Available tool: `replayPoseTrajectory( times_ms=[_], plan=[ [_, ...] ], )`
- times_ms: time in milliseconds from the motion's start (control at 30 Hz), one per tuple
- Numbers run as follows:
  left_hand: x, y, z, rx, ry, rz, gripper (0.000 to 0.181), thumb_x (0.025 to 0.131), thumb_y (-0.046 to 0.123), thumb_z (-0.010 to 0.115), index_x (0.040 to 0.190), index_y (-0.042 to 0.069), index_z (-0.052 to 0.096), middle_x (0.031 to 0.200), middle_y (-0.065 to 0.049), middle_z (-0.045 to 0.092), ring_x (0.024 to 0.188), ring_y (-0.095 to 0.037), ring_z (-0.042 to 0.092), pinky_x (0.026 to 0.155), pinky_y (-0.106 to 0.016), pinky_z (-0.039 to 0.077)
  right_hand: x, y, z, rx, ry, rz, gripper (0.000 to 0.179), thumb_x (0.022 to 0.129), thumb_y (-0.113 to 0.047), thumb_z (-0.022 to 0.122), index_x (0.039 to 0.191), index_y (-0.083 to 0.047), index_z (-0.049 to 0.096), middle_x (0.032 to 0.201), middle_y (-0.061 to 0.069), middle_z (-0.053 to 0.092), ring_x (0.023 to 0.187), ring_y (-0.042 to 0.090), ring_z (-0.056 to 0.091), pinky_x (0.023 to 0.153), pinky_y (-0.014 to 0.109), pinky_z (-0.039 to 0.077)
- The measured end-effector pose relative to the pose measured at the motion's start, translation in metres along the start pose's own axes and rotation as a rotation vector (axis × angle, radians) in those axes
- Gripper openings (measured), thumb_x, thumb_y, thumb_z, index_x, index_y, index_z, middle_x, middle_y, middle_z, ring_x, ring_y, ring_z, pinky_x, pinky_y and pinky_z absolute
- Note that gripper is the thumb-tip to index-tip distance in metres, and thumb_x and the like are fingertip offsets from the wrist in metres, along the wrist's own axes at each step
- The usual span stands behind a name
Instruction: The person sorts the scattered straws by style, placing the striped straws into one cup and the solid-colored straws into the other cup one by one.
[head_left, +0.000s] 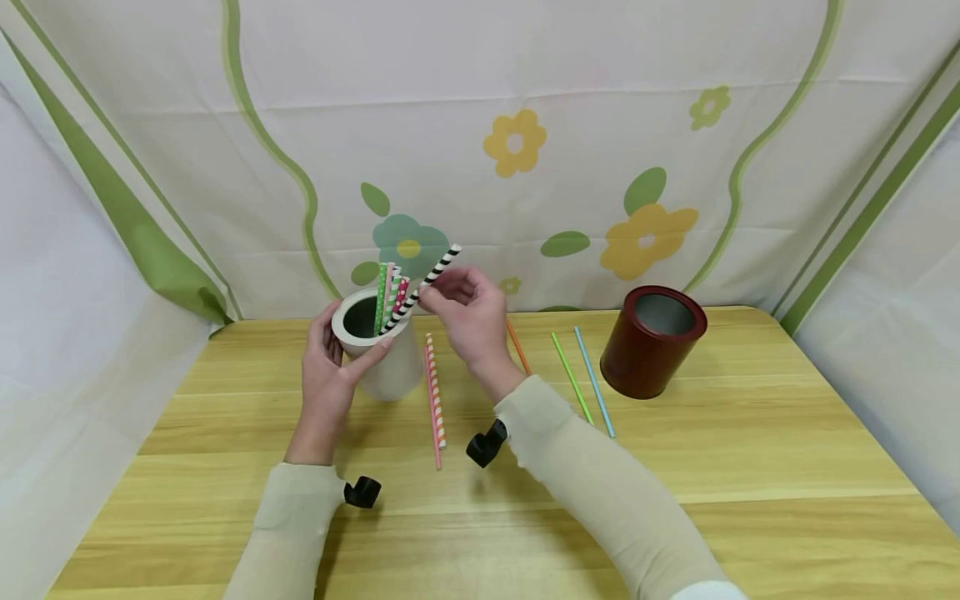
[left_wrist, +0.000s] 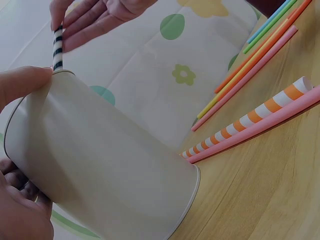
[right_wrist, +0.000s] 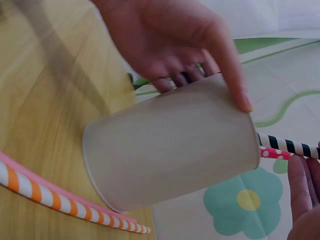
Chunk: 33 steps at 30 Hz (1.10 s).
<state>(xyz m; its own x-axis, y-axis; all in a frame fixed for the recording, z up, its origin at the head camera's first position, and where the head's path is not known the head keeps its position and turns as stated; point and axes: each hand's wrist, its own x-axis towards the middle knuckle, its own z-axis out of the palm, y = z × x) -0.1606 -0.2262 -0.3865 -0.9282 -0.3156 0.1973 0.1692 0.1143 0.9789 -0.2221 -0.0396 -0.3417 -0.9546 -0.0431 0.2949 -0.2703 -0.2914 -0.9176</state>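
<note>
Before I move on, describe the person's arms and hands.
The left hand and right hand are bare, without gloves. The left sleeve and right sleeve are plain beige, reaching the wrists. A small, blocky black left wrist camera and a similar right wrist camera sit at the cuffs. No cables show.

The head view is bright — wrist views (softly shadowed) look dimmer.

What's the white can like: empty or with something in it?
Not empty: the white can holds several straws, which poke out of the top while the left hand grips it.
</note>
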Motion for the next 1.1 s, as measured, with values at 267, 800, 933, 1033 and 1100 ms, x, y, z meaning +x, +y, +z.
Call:
replayPoseTrajectory(
  times_ms=[267, 800, 933, 1033, 1100],
  plan=[
    [0.000, 0.000, 0.000, -0.006, -0.002, -0.001, 0.093, 0.092, 0.007, 0.085, 0.166, 0.008, 0.029, 0.170, -0.006, 0.042, 0.162, -0.014, 0.033, 0.139, -0.033, 0.018, -0.005, 0.009, 0.008, -0.227, -0.078, 0.025, 0.016, 0.092, -0.007, 0.082, 0.105, -0.004, 0.074, 0.103, 0.013, 0.079, 0.091, 0.012, 0.073, 0.086, 0.024, 0.064],
    [0.001, -0.003, -0.001, -0.007, -0.006, 0.007, 0.093, 0.091, 0.007, 0.085, 0.166, 0.010, 0.030, 0.168, -0.005, 0.044, 0.160, -0.013, 0.034, 0.139, -0.033, 0.019, -0.008, 0.008, 0.013, -0.374, -0.122, -0.031, 0.018, 0.091, -0.013, 0.083, 0.105, -0.008, 0.074, 0.102, 0.007, 0.079, 0.093, 0.014, 0.073, 0.085, 0.023, 0.062],
    [0.001, -0.003, -0.001, -0.002, -0.003, 0.011, 0.093, 0.091, 0.007, 0.086, 0.165, 0.010, 0.031, 0.168, -0.004, 0.044, 0.160, -0.013, 0.034, 0.139, -0.033, 0.019, -0.010, 0.007, 0.012, -0.359, -0.126, -0.039, 0.017, 0.091, -0.014, 0.083, 0.105, -0.010, 0.075, 0.103, 0.006, 0.079, 0.093, 0.013, 0.074, 0.082, 0.024, 0.063],
    [0.001, -0.003, 0.000, 0.000, -0.003, 0.014, 0.092, 0.091, 0.007, 0.086, 0.165, 0.010, 0.031, 0.168, -0.004, 0.044, 0.160, -0.012, 0.034, 0.139, -0.033, 0.019, -0.011, 0.007, 0.010, -0.323, -0.125, -0.028, 0.016, 0.092, -0.016, 0.083, 0.105, -0.010, 0.075, 0.103, 0.006, 0.079, 0.092, 0.013, 0.074, 0.078, 0.026, 0.065],
    [0.002, -0.003, 0.000, -0.001, -0.001, 0.014, 0.092, 0.091, 0.008, 0.086, 0.165, 0.010, 0.031, 0.168, -0.004, 0.044, 0.160, -0.012, 0.035, 0.139, -0.033, 0.019, -0.011, 0.008, 0.008, -0.290, -0.119, -0.016, 0.016, 0.093, -0.016, 0.083, 0.105, -0.009, 0.076, 0.102, 0.006, 0.079, 0.092, 0.016, 0.074, 0.076, 0.030, 0.068]
  ],
)
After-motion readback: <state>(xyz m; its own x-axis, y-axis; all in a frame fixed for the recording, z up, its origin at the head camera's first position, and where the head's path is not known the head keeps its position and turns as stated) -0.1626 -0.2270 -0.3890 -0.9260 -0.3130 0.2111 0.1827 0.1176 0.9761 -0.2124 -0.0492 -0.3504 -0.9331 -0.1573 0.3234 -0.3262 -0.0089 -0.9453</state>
